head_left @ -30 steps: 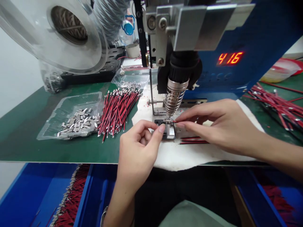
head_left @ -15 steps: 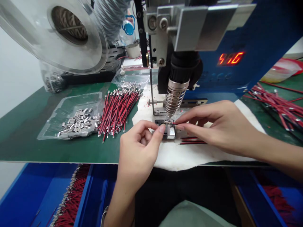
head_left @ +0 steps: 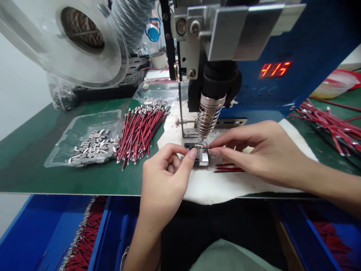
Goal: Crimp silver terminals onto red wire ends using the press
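On the table (head_left: 25, 158), left to right, sit the tray (head_left: 58, 152) of metal parts (head_left: 94, 145), wire bundle (head_left: 142, 131) and fixture (head_left: 204, 159).

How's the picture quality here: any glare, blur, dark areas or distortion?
Head view, light: the display glows red but legible; the metal block has pale highlights; below the table is deep shadow. Head view, focus: the lower-right wires look soft; the tiny metal piece near the right grip is too small to judge. Head view, shape: the clear reel looks stretched, probably lens distortion.
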Motion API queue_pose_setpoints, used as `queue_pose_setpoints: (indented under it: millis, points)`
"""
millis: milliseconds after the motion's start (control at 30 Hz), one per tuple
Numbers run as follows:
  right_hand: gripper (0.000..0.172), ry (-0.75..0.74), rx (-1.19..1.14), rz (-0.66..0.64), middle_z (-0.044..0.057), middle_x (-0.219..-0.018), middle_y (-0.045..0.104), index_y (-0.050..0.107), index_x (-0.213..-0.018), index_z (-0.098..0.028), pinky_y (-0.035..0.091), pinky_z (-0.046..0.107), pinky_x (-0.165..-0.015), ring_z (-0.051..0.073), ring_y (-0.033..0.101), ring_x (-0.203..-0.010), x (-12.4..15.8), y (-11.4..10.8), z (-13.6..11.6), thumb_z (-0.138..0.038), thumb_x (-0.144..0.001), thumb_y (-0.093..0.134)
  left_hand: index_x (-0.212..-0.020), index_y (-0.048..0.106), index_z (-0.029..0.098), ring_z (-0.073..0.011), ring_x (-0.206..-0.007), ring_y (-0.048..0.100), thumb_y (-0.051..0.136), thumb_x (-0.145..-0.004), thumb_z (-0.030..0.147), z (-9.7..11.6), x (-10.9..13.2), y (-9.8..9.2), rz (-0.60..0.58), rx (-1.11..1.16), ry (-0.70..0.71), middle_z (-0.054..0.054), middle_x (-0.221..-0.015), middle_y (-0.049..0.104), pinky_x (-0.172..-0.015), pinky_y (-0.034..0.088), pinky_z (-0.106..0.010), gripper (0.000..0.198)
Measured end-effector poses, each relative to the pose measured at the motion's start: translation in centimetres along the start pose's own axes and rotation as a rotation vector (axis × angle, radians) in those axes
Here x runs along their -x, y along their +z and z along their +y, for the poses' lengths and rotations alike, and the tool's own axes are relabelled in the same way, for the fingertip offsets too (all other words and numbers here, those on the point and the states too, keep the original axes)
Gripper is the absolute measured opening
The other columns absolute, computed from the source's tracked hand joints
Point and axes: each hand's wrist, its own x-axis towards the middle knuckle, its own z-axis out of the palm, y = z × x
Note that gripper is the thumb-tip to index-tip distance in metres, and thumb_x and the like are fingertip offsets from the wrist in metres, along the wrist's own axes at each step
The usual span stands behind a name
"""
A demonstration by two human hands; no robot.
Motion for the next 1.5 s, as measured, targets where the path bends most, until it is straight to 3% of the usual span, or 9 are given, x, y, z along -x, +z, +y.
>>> queue_pose_setpoints:
  millis: [767, 1167, 1367, 1500]
  points:
    - [0.019, -0.048, 0.039, -0.023, -0.004, -0.077, 0.077, 0.08, -0.088, -0.022, 0.053, 0.018, -0.046, 0.01, 0.068, -0.054, 0.0, 0.1, 0.2, -0.008, -0.086, 0.066, -0.078, 0.069, 0.017, -0.0036, -0.05, 0.035, 0.072, -0.086, 0.039, 0.1, 0.1, 0.0, 0.005, -0.004, 0.001, 0.005, -0.054, 0.043, -0.046, 0.027, -0.014, 0.024]
    - [0.013, -0.078, 0.07, 0.018, -0.003, -0.074, 0.076, 0.081, -0.089, -0.02, 0.049, 0.02, -0.045, 0.01, 0.067, -0.054, 0.1, -0.3, -0.1, -0.017, -0.09, 0.068, -0.077, 0.069, 0.018, -0.0033, -0.05, 0.035, 0.072, -0.086, 0.038, -0.1, 0.1, -0.1, 0.012, 0.024, 0.0, 0.005, -0.054, 0.045, -0.046, 0.028, -0.014, 0.022]
    - [0.011, -0.118, 0.035, 0.016, -0.002, -0.073, 0.076, 0.08, -0.09, -0.018, 0.048, 0.018, -0.044, 0.009, 0.066, -0.054, -0.1, -0.5, -0.7, -0.017, -0.09, 0.069, -0.076, 0.072, 0.019, -0.0029, -0.05, 0.038, 0.07, -0.089, 0.039, 0.5, 0.8, -0.1, -0.018, -0.016, 0.12, 0.004, -0.058, 0.056, -0.047, 0.031, -0.015, 0.024]
    - [0.005, -0.27, 0.072, 0.113, -0.001, -0.077, 0.078, 0.078, -0.086, -0.017, 0.055, 0.015, -0.054, 0.009, 0.07, -0.06, -0.1, -0.7, -1.1, -0.013, -0.086, 0.074, -0.086, 0.078, 0.022, -0.0025, -0.049, 0.035, 0.066, -0.092, 0.029, 1.6, 2.7, 1.0, -0.088, -0.107, 0.26, 0.004, -0.062, 0.06, -0.048, 0.03, -0.018, 0.015]
